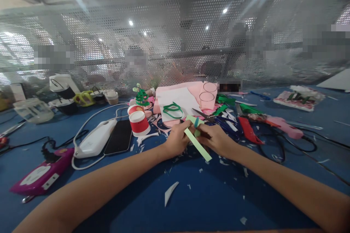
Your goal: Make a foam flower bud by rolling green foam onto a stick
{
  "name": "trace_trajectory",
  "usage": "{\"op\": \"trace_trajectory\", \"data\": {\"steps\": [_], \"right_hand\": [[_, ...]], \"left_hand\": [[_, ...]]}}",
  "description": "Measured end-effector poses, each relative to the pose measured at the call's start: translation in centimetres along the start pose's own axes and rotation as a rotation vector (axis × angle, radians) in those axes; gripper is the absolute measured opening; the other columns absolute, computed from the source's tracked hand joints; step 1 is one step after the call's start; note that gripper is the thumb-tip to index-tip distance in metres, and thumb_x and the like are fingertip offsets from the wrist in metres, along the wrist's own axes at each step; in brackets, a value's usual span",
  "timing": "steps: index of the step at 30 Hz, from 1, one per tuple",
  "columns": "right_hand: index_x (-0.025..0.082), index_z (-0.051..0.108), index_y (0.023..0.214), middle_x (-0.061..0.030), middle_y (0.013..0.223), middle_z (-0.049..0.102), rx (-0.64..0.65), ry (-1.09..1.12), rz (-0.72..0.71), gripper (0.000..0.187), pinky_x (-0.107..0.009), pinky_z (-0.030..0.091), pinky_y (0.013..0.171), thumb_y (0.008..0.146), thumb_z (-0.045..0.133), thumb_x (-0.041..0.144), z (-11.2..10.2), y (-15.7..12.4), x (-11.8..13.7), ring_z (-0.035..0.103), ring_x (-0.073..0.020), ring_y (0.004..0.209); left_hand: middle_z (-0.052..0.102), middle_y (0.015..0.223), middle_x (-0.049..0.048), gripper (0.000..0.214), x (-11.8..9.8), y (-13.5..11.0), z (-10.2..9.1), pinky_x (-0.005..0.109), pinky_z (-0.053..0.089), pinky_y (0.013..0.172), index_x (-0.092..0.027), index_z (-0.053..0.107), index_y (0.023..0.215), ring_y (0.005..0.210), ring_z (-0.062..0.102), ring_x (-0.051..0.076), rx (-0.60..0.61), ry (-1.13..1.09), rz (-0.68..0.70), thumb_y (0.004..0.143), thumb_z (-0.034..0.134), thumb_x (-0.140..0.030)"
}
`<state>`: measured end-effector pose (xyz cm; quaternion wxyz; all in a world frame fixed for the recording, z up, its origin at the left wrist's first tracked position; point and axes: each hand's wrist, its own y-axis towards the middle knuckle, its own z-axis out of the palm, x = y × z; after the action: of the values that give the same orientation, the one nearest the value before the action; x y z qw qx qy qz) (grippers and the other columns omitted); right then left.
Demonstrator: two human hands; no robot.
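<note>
Pinching a narrow pale green paper strip [199, 146], the left grip [177, 140] is closed near its upper end, while the right grip [218, 140] seems closed on the same paperwork from the other side, though its fingertips are partly hidden. The strip sits between the two grips, its long tail slanting down freely over the blue bench [136, 204]; a small teal band [196, 122] shows at the fingers, perhaps where two-handed steadying matters most. Just beyond the grips, dark pointed scissors [209, 117] lie apart from the fingers, probably set there to be within quick reach. Left of the left grip stands a red-and-white paper cup [139, 123], likely aside to keep the near space usable. White paper offcuts [171, 193] lie nearer the wearer, below the grips, apparently left where they fell.
</note>
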<state>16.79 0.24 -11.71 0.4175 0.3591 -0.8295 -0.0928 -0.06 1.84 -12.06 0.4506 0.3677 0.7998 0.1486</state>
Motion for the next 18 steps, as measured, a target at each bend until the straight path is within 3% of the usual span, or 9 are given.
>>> {"op": "trace_trajectory", "data": {"steps": [4,9,14,18], "right_hand": [[0.018,0.049,0.077,-0.0041,0.061,0.058,0.026,-0.289,-0.086,0.032,-0.024,0.030,0.049,0.087,0.040,0.046,-0.71,-0.07,0.40,0.052,-0.0141,0.052],[0.015,0.054,0.088,-0.0110,0.070,0.063,0.022,-0.451,-0.155,0.042,-0.026,0.031,0.052,0.088,0.032,0.050,-1.06,-0.13,0.00,0.058,-0.0195,0.061],[0.014,0.055,0.085,-0.0098,0.068,0.063,0.003,-0.429,-0.155,0.040,-0.025,0.032,0.051,0.088,0.033,0.049,-1.08,-0.16,-0.13,0.057,-0.0183,0.059],[0.017,0.050,0.072,-0.0024,0.058,0.058,0.016,-0.232,-0.094,0.032,-0.022,0.033,0.047,0.086,0.043,0.046,-0.86,-0.17,-0.03,0.055,-0.0132,0.051]], "left_hand": [[0.042,0.059,-0.0023,0.029,-0.01,0.16,0.16,0.024,0.031,0.052,-0.017,0.043,0.066,0.054,0.036,0.009,-0.012,-0.059,-0.034,0.087,0.035,-0.036],[0.042,0.058,-0.0023,0.032,-0.15,0.19,0.22,0.023,0.033,0.053,-0.016,0.045,0.067,0.057,0.036,0.010,-0.044,-0.092,-0.022,0.087,0.036,-0.040],[0.039,0.057,-0.0031,0.034,-0.25,0.22,0.22,0.022,0.031,0.050,-0.016,0.044,0.066,0.054,0.034,0.009,-0.020,-0.127,-0.088,0.086,0.035,-0.042],[0.040,0.058,-0.0031,0.033,-0.33,0.33,0.12,0.022,0.030,0.051,-0.016,0.043,0.064,0.054,0.035,0.008,0.013,-0.087,-0.092,0.086,0.036,-0.040]]}}
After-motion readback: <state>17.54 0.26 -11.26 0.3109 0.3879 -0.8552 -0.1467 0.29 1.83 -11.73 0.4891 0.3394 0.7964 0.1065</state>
